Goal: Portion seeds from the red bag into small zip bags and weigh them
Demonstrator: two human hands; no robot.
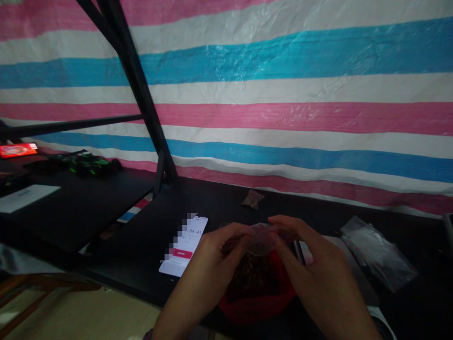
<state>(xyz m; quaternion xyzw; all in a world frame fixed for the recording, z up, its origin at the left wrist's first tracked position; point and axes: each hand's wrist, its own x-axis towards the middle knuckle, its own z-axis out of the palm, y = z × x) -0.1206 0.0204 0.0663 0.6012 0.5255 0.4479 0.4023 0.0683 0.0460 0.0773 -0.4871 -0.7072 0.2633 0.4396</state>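
Observation:
Between my two hands is a small clear plastic bag [262, 240], pinched at its left side by my left hand [226, 248] and at its right side by my right hand [306, 250]. The fingers of both hands are closed on it. Whether anything is inside the bag I cannot make out. Just below it sits a red container [256, 309], holding dark brownish loose bits [255, 276] too dim to name. Farther back on the black table lies a small filled clear packet [253, 199] with brown contents.
Left of my hands, a phone [184, 248] lies with a timer lit. At right are several empty clear bags [380, 252] beside a grey flat object [361, 278]. A black metal frame [141, 94] rises in front of the striped sheet [283, 113]. A green-and-black model [90, 163] rests far left.

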